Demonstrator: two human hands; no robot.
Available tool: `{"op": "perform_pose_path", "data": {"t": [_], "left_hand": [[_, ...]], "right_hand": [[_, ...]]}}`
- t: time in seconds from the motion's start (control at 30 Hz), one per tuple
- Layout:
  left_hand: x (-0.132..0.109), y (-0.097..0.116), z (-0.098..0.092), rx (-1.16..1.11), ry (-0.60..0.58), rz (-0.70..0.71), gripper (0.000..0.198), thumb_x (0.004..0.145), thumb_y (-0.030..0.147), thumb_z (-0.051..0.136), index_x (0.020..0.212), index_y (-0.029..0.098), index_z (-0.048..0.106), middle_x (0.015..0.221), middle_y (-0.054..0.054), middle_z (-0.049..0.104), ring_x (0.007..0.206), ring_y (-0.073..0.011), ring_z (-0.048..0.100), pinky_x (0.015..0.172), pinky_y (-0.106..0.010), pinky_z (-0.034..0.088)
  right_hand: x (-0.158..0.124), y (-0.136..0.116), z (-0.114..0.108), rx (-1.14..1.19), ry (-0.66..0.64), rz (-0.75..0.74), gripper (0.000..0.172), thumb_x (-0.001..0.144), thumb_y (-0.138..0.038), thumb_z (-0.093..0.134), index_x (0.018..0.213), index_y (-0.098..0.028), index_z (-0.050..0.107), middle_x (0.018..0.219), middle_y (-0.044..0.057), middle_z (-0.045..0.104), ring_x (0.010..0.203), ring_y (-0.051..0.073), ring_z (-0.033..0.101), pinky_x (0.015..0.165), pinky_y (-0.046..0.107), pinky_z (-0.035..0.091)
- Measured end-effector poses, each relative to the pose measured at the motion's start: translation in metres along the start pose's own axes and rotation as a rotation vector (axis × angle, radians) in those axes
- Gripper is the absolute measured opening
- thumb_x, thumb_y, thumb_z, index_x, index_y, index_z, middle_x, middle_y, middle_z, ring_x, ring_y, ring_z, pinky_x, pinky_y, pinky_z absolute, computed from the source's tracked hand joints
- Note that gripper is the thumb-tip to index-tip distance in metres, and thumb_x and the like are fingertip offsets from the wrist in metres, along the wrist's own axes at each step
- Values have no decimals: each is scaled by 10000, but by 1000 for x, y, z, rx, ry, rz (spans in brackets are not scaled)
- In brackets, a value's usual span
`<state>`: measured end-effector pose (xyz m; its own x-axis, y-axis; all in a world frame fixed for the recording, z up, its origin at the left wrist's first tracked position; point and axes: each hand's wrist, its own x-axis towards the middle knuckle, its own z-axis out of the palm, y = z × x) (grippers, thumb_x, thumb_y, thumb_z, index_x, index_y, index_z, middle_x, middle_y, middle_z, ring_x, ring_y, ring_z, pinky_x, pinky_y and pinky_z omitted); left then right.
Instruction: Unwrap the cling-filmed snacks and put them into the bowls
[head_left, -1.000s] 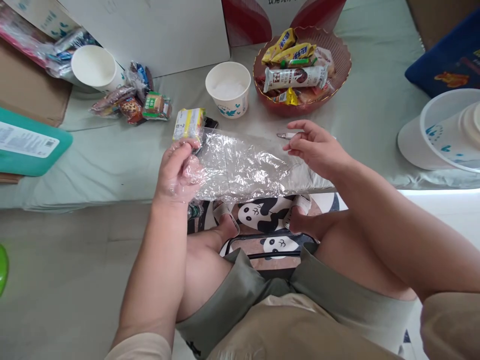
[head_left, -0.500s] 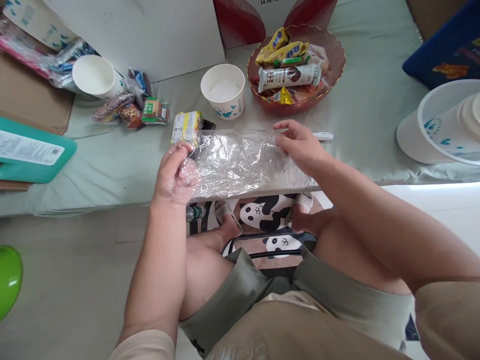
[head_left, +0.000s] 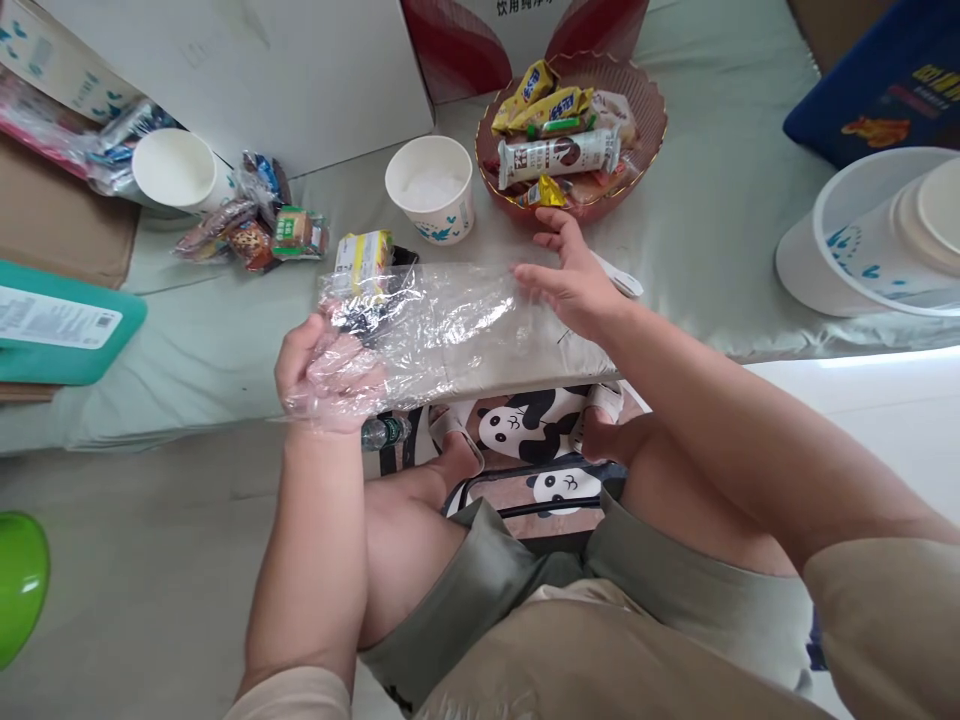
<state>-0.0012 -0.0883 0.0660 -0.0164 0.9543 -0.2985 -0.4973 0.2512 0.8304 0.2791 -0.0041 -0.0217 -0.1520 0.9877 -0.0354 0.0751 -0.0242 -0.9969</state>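
Observation:
A clear plastic bag (head_left: 465, 325) stretches crinkled over the front of the cloth-covered surface. Closed on the bag's left end is my left hand (head_left: 330, 375), seen partly through the film. My right hand (head_left: 574, 280) has its fingers apart; its thumb is by the bag's right edge, and I cannot tell whether it touches. Just beyond the right fingertips stands a pink glass bowl (head_left: 649, 130) of wrapped snacks, with a white-wrapped bar (head_left: 559, 157) on top. A yellow-and-white packet (head_left: 364, 260) lies behind the bag's left part. Beside the right hand, a white object (head_left: 622, 278) is partly hidden.
A paper cup (head_left: 431, 200) with white contents stands behind the bag. Wrapped snacks (head_left: 251, 240) and another paper cup (head_left: 180, 175) are at left, near a teal container (head_left: 67, 325). To the right, a white plastic bucket (head_left: 806, 260) holds paper cups. Large boxes (head_left: 300, 70) line the back.
My left hand has moved left and slightly down with the bag's end. The right hand's fingers have spread and reach closer to the bowl. The view has shifted slightly.

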Motion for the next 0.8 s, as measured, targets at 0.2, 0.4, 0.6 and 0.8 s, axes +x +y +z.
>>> {"op": "perform_pose_path", "data": {"t": [0.2,0.4,0.6,0.8], "left_hand": [[-3,3,3,37,68,5,206,685,382,778,738,270,613,396,139,-20,414,-61,-124,358,-241,-47],[0,10,-3,222,108,-103,103,775,314,722,774,252,640,399,123,172,367,-43,2,356,-228,46],[10,0,-7,531,273,157,140,717,132,760,709,214,647,462,56,484,400,-45,359,356,-152,202],[22,-16,8,414,293,175,173,811,130,729,756,247,613,502,65,461,576,-106,628,530,-163,501]], "right_hand": [[-15,-25,11,79,-185,222,719,734,-174,768,1386,-295,491,1314,88,646,1102,220,659,869,360,597],[-18,-42,0,-131,-148,182,344,789,-149,671,1120,-239,653,941,44,738,910,202,670,764,328,536],[-32,-50,-27,-295,-15,166,231,766,-135,659,982,-216,678,764,16,646,597,128,475,563,304,373],[-54,-56,-46,-328,-113,243,266,792,-229,693,1057,-244,707,732,14,638,562,133,446,526,313,368]]}}
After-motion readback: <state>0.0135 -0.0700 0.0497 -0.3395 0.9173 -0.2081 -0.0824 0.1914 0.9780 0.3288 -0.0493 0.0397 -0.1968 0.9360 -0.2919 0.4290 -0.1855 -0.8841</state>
